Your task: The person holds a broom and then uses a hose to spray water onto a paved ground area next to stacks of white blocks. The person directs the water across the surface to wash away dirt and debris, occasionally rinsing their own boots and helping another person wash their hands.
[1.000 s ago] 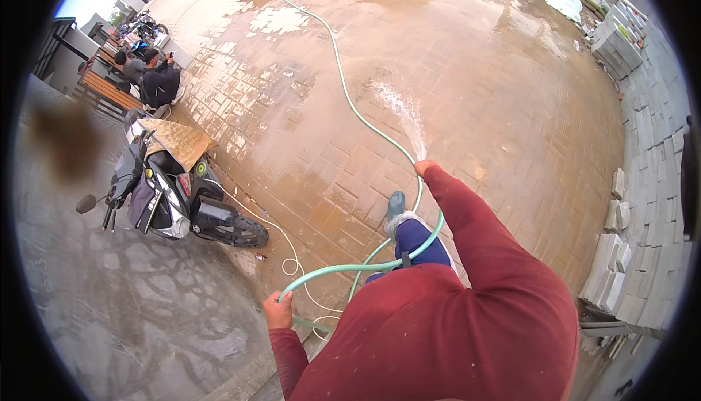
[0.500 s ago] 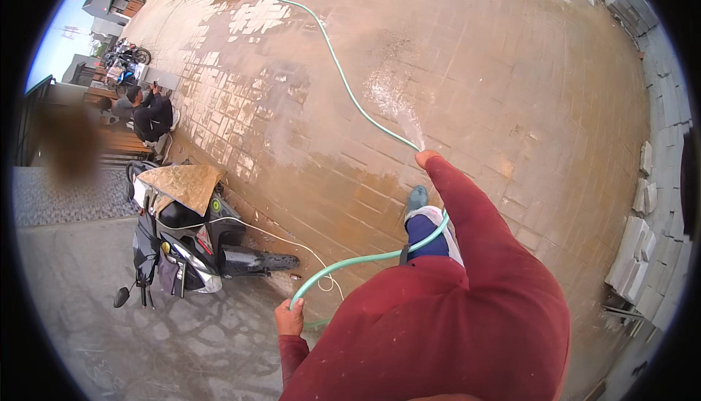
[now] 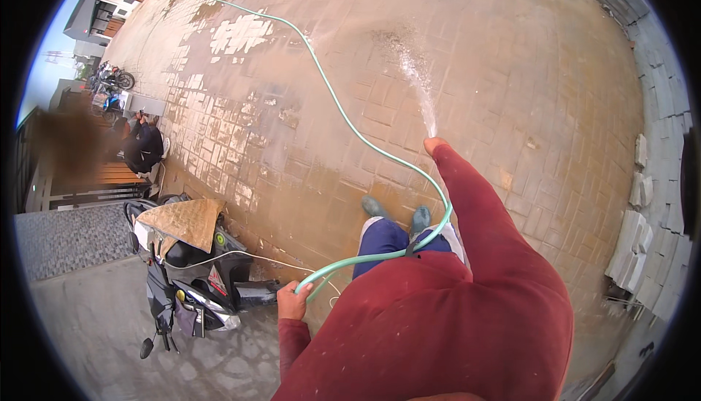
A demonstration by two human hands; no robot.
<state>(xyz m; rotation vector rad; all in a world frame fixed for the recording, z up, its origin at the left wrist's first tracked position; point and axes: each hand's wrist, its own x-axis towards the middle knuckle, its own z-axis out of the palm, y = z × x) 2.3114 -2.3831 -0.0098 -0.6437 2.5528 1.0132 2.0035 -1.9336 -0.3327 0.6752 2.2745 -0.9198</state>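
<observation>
A light green garden hose (image 3: 332,94) snakes over the wet brick paving from the far left. It bends in front of my legs and runs back to my left hand (image 3: 292,302), which is closed around it at my left side. Stretched forward, my right hand (image 3: 435,144) is closed where a white jet of water (image 3: 418,79) bursts out and splashes on the bricks ahead. The hose end there is hidden by my fingers. Below the hose's bend stand my grey-green boots (image 3: 421,218), under blue trousers.
A parked scooter (image 3: 237,273) with a brown sheet (image 3: 182,224) over it stands at left, a thin white cable beside it. Beyond, a person in dark clothes (image 3: 143,147) sits near motorcycles (image 3: 111,79). Grey blocks (image 3: 629,251) are stacked along the right edge.
My right hand has moved slightly forward and right, and the jet now points farther ahead. The hose's bend has swung away from that hand. Both boots now show, where one did before.
</observation>
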